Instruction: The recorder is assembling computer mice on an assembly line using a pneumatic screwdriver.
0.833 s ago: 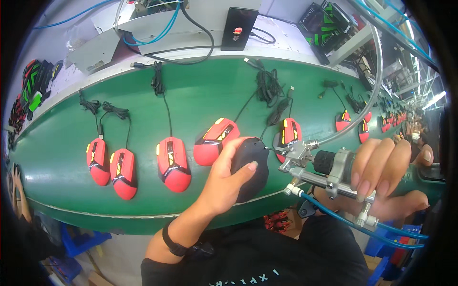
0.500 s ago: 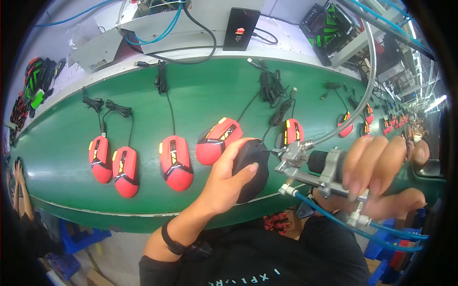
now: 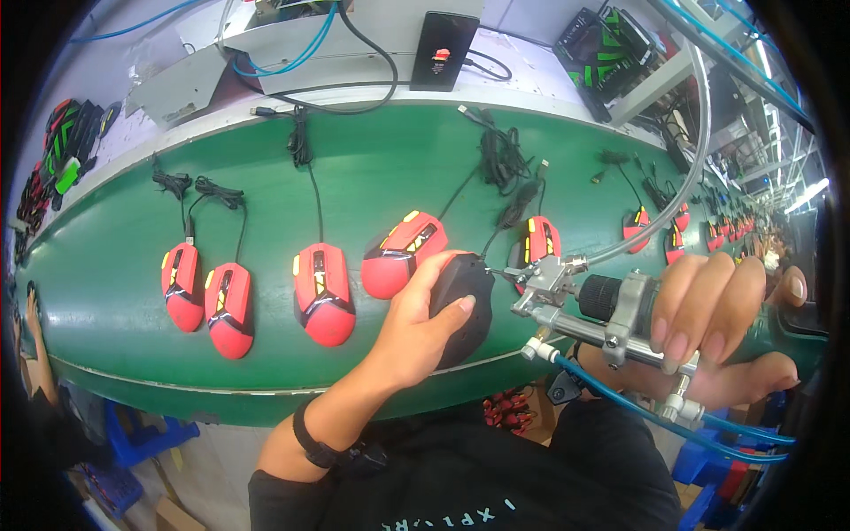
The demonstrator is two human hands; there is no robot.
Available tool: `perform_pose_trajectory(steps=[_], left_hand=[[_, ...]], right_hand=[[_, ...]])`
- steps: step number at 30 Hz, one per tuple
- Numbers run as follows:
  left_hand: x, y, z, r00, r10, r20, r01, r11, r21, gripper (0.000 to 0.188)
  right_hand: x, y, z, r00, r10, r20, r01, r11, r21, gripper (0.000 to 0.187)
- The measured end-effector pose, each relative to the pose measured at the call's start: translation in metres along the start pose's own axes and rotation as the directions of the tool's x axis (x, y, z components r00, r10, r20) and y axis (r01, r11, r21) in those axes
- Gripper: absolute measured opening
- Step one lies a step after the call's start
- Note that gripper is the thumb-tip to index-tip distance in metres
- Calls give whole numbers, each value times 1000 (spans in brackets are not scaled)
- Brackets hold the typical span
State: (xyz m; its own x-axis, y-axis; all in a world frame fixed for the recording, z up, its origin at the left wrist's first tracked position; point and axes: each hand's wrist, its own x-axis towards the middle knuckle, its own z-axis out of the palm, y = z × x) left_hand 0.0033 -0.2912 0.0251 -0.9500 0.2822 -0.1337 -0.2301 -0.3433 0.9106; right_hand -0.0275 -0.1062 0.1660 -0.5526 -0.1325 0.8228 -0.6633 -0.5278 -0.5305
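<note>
My left hand (image 3: pixel 414 326) is wrapped round a computer mouse (image 3: pixel 467 305), its black underside turned up and to the right, thumb pressed across it. The mouse's black cable (image 3: pixel 515 211) runs up to a tied bundle on the green belt. In my right hand (image 3: pixel 708 305) is a metal pneumatic screwdriver (image 3: pixel 575 327) with a black knob, lying nearly level and pointing left. Its thin tip sits at the upper right edge of the mouse's underside; whether it touches, I cannot tell. A red mouse (image 3: pixel 538 241) lies just behind the tip.
More red mice (image 3: pixel 324 296) with bundled cables lie along the green belt (image 3: pixel 115 265). A clear hose (image 3: pixel 707 115) and blue air hoses (image 3: pixel 611 389) run from the screwdriver. A black phone-like screen (image 3: pixel 447 51) leans behind the belt. At far left, another person's hand (image 3: pixel 34 319) rests by the belt.
The screwdriver's tip has come slightly closer to the upper edge of the held mouse. Both hands keep their grips. The whole view has shifted a little.
</note>
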Motion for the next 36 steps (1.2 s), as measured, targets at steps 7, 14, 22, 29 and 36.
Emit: perform_pose_trajectory(steps=[7,14,22,29,36], left_hand=[[-4,7,-2,999,5,44,-4,1000,-31,43],[-5,2,-7,1000,16,25,-15,998,-53,41],[-6,3,-10,999,5,43,-2,998,-62,41],[-6,7,-12,998,21,66,-14,996,-92,43],[-4,15,-19,992,17,-126,-41,980,-193,47]], right_hand=[[0,3,5,1000,15,-8,-15,1000,-6,56],[-4,4,12,994,10,-110,-18,997,-72,57],[0,11,12,1000,15,-17,-16,1000,-17,56],[3,17,15,999,37,16,-37,999,21,53],[-2,-33,15,951,222,-216,-247,964,-99,42]])
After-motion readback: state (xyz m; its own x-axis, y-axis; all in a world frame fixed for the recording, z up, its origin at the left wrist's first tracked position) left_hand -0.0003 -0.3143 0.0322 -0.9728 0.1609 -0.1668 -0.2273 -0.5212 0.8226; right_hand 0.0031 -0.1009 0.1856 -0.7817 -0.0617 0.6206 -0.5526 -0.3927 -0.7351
